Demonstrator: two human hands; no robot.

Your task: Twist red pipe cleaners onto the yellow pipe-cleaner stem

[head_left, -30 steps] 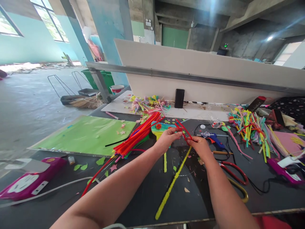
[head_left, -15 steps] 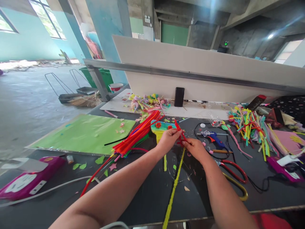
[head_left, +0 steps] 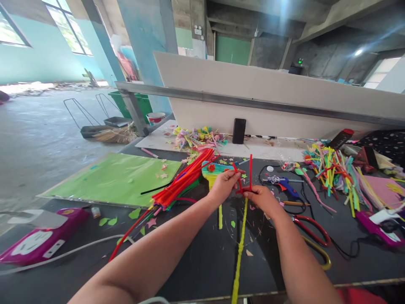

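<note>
Between my two hands are red pipe cleaners (head_left: 251, 171), with one end upright and another leaning left. My left hand (head_left: 224, 185) is closed in a pinch on the leaning red end. My right hand (head_left: 262, 199) pinches the red pipe cleaners where they meet the top of a yellow twisted pipe-cleaner strip (head_left: 240, 245). That strip hangs down toward the table's front edge. Partly hidden behind my left hand lies a blue and yellow pipe-cleaner piece (head_left: 212, 174) with orange-red rosettes. A bundle of red pipe cleaners (head_left: 180, 181) rests left of it.
Right of my hands lie a blue glue gun (head_left: 289, 188) and scissors (head_left: 311, 228) with red and yellow handles. A heap of coloured pipe cleaners (head_left: 330, 169) is farther right. A phone (head_left: 238, 131) leans on the white board behind. A green sheet (head_left: 110, 179) covers the left side.
The red ends, bunched close together before, now stand apart, one of them upright. My right hand has shifted slightly, and the lower yellow strip has swung right. The view has shifted a little.
</note>
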